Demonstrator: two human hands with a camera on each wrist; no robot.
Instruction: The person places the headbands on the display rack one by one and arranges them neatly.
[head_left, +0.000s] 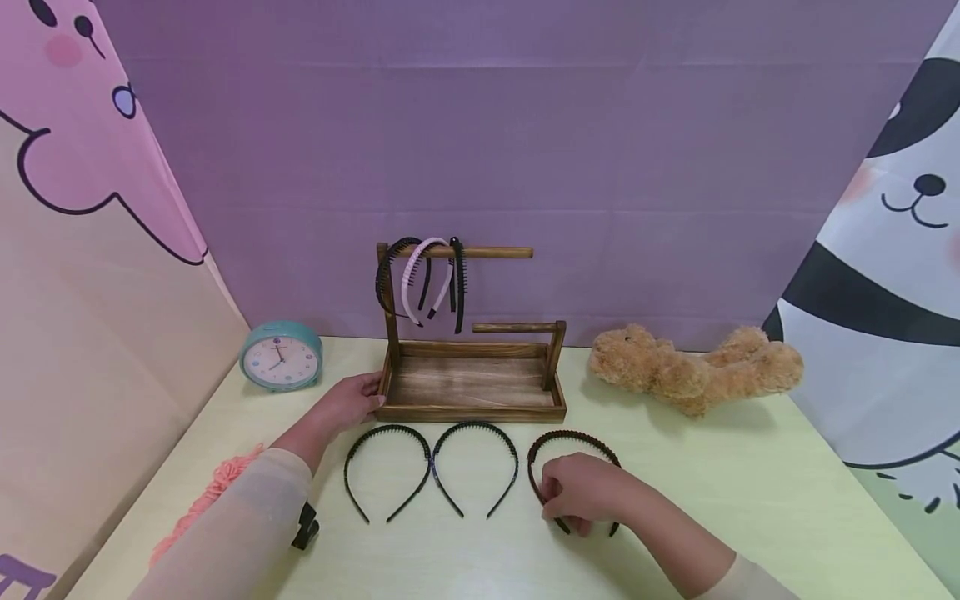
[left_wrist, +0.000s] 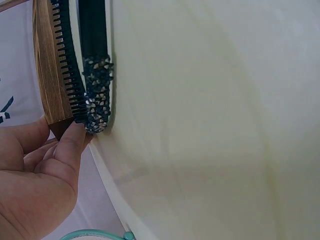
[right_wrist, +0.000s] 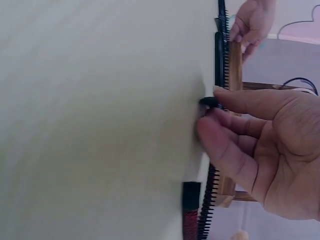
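In the head view a wooden rack point(head_left: 470, 413) with two horizontal bars stands at the back middle of the table. My left hand point(head_left: 348, 408) grips the left end of its tray, and the left wrist view shows fingers and thumb about the wooden corner. Three headbands lie in a row before the rack: a left black headband point(head_left: 387, 429), a middle black headband point(head_left: 476, 424) and a dark reddish toothed headband point(head_left: 573, 434). My right hand point(head_left: 585, 496) pinches the left leg of the reddish one, its fingers covering part of that leg. Its tip point(right_wrist: 207, 102) shows between thumb and fingers.
On the upper bar hang a black headband point(head_left: 384, 279), a pink headband point(head_left: 408, 279) and another black headband point(head_left: 460, 292). A teal clock point(head_left: 283, 357) stands left, a brown plush toy point(head_left: 697, 375) lies right. Pink yarn point(head_left: 213, 492) and a small black object point(head_left: 305, 527) lie by the left sleeve.
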